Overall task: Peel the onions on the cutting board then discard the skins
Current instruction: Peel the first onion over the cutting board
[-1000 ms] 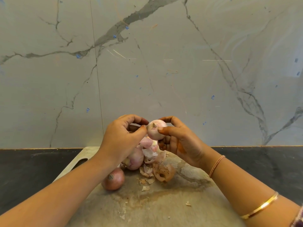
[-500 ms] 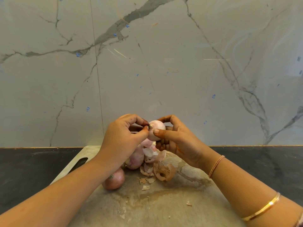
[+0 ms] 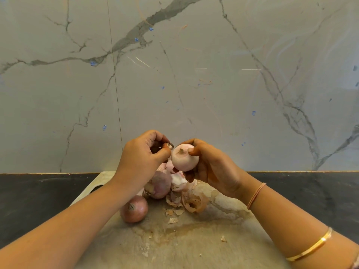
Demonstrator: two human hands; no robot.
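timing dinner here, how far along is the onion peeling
Done: loose skins lie on the board, and the onion in the right hand looks bare. In hand: the left hand pinches a skin scrap beside it. Left: the brown onion is unpeeled, and the skins are not discarded.

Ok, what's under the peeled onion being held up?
Pale pink peeled onions and loose papery skins on the stained cutting board; left hand and right hand cover part.

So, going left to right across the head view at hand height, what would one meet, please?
In order: left hand, skin scrap, peeled onion, right hand, thread wristband, gold bangle.
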